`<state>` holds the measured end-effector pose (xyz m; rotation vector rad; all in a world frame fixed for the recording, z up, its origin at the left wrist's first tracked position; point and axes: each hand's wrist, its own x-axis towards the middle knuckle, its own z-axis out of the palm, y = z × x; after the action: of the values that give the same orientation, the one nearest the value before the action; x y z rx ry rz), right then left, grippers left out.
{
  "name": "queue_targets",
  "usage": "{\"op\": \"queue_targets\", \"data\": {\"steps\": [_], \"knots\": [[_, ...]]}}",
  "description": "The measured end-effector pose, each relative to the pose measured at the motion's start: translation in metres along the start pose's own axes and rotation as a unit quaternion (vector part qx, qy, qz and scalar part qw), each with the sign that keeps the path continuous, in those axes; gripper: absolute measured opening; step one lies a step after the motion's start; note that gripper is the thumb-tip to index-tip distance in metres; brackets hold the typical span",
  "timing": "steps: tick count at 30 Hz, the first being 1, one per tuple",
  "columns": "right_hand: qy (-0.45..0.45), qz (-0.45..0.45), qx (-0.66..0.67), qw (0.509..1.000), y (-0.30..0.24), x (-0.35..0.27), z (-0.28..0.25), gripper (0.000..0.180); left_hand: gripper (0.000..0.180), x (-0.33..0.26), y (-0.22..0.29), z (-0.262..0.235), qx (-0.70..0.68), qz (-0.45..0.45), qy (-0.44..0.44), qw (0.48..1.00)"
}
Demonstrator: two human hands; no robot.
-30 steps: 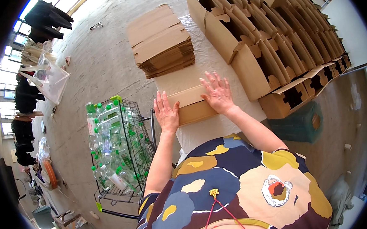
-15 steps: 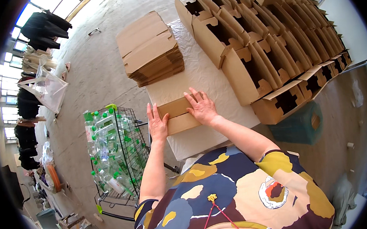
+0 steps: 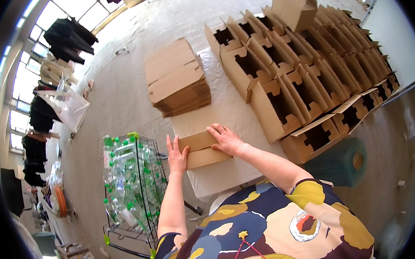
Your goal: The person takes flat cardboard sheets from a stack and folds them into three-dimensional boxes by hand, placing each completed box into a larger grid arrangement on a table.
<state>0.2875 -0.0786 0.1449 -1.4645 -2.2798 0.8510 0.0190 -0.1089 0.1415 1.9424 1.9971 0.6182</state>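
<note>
A small brown cardboard box (image 3: 208, 157) lies near the front edge of the white-covered table (image 3: 237, 116), between my two hands. A darker recessed strip runs along its far part, with a lighter panel nearer me. My left hand (image 3: 176, 157) is at its left end, fingers stretched forward and thumb at the cardboard. My right hand (image 3: 226, 140) rests on the right end, its fingers apart and reaching over the far edge. What lies under my right palm is hidden.
A stack of flat cardboard blanks (image 3: 175, 74) stands beyond the box. Rows of open folded boxes (image 3: 304, 83) fill the table's right side, one box (image 3: 291, 5) sitting on top. A wire cart (image 3: 146, 180) of green-capped bottles stands left; a teal bin (image 3: 338, 162) is at right.
The view has shifted, so the table and boxes appear lower in the picture. Both hands stay at the ends of the box; my right fingers look slightly more bent.
</note>
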Motion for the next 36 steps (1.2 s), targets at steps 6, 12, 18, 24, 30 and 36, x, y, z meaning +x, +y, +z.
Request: {"op": "queue_targets", "data": {"steps": [6, 12, 18, 24, 30, 36], "knots": [[0.007, -0.023, 0.025, 0.999, 0.004, 0.001, -0.013, 0.080, 0.069, 0.000, -0.014, 0.002, -0.075, 0.036, 0.021, 0.996], [0.036, -0.094, -0.009, 0.995, -0.003, -0.013, -0.022, 0.079, 0.081, -0.026, -0.063, 0.007, -0.309, -0.012, 0.044, 0.950], [0.088, -0.141, -0.056, 0.985, -0.043, -0.035, -0.031, 0.071, 0.070, -0.061, -0.049, -0.033, -0.453, -0.027, -0.010, 0.891], [0.204, -0.138, -0.037, 0.968, -0.078, -0.057, -0.092, 0.072, 0.062, -0.049, 0.015, -0.106, -0.571, -0.078, 0.107, 0.810], [0.316, -0.098, 0.034, 0.943, -0.070, -0.078, -0.184, 0.070, 0.055, -0.050, 0.013, -0.111, -0.531, -0.049, 0.109, 0.839], [0.452, -0.019, -0.004, 0.892, 0.013, -0.131, -0.299, 0.071, 0.038, -0.056, 0.035, -0.040, -0.522, -0.079, 0.009, 0.849]]}}
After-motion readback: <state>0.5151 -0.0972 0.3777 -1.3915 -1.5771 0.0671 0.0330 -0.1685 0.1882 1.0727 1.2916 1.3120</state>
